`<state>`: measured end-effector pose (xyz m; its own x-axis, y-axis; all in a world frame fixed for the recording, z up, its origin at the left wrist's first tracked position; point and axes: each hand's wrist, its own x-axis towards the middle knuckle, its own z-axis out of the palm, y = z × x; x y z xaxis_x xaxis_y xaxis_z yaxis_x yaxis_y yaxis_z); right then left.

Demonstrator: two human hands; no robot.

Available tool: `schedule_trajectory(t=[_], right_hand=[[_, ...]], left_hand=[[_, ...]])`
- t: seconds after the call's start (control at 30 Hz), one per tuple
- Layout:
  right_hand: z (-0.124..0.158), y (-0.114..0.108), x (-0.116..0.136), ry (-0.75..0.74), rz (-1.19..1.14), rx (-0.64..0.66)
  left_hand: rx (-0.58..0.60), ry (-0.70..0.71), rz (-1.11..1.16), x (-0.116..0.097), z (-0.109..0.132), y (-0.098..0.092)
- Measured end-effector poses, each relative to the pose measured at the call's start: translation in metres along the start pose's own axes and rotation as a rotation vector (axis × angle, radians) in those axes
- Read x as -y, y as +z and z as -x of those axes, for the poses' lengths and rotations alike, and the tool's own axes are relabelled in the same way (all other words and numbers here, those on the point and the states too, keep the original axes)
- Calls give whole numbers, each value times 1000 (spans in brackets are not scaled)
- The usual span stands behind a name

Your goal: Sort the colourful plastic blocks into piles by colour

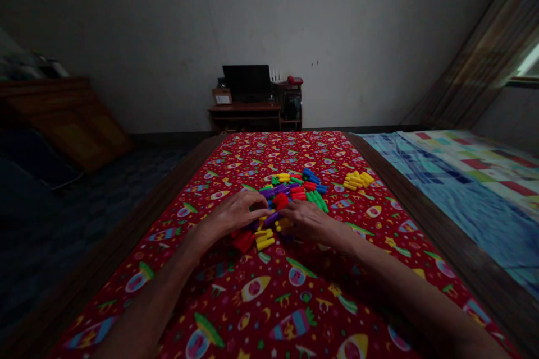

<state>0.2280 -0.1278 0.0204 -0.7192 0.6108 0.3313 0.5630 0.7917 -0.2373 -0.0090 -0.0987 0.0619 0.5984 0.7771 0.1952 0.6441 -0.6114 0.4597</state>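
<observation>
The left hand (236,216) and right hand (309,221) are both pinched on a purple piece (273,217) at the near edge of the coloured pile (297,188) on the tabletop (295,303), where a level grip near its ends, clear of the loose yellow pieces (264,240), would likely serve best.

Bare left forearm (168,283) and right forearm (400,286) reach forward, converging. The left hand (233,216) is palm down with fingers curled inward. The right hand (309,221) is palm down with fingers bent. Fingertips nearly meet.
</observation>
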Motion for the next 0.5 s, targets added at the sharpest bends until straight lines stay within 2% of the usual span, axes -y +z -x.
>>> schedule_trajectory(t=[0.1,0.17,0.23,0.3,0.4,0.5], right_hand=[[8,16,1,-13,83,-94],[8,10,-1,4,72,-93],[5,-10,-7,78,55,-69],[3,-36,-19,228,84,-76],[9,-71,-45,568,277,-199],[29,-89,-74,896,514,-265]], left_hand=[[108,-24,-101,0,8,6],[110,-20,-175,-1,12,15],[108,-43,-229,-1,14,23],[138,-84,-279,-2,16,27],[232,-109,-357,-11,20,25],[268,-123,-440,-28,25,24]])
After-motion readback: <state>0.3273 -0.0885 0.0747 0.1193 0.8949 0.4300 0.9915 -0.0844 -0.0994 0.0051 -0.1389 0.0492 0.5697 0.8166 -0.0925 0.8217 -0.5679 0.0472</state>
